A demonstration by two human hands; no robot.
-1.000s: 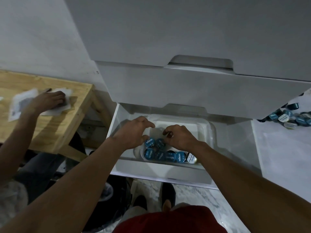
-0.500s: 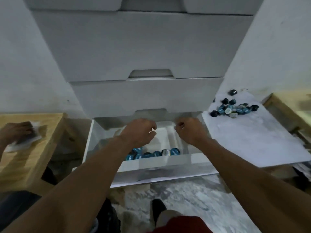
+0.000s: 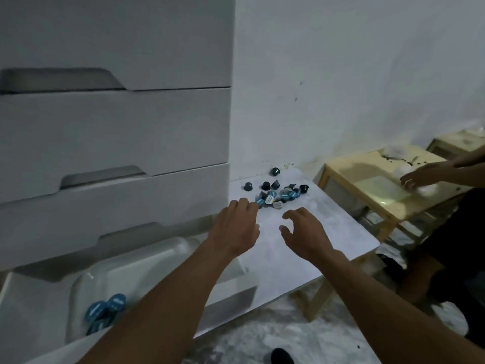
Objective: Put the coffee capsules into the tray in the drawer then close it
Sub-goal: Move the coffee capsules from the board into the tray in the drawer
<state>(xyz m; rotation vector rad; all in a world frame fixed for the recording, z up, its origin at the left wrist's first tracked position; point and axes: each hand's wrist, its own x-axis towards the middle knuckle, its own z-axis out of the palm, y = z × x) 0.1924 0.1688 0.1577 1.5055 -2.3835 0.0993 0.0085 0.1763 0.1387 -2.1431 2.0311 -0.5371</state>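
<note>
A pile of several dark and blue-lidded coffee capsules (image 3: 278, 195) lies on a low white table (image 3: 301, 258) to the right of the drawer unit. My left hand (image 3: 236, 227) reaches over the table, its fingertips just short of the pile's near edge, fingers relaxed and holding nothing. My right hand (image 3: 301, 232) hovers beside it with spread, slightly curled fingers, also holding nothing. The bottom drawer (image 3: 34, 306) stands open at lower left. Inside it a clear plastic tray (image 3: 147, 258) holds a few blue-lidded capsules (image 3: 105, 311), partly hidden by my left forearm.
Closed white drawers (image 3: 112, 132) rise above the open one. A wooden table (image 3: 372, 185) stands at the right, where another person's hand (image 3: 420, 177) works with white material. That person's dark-clothed body fills the right edge. My foot (image 3: 282, 355) shows on the marbled floor.
Both hands have left the tray in the drawer and swung right over the white table toward the capsule pile. The view has turned right with them.
</note>
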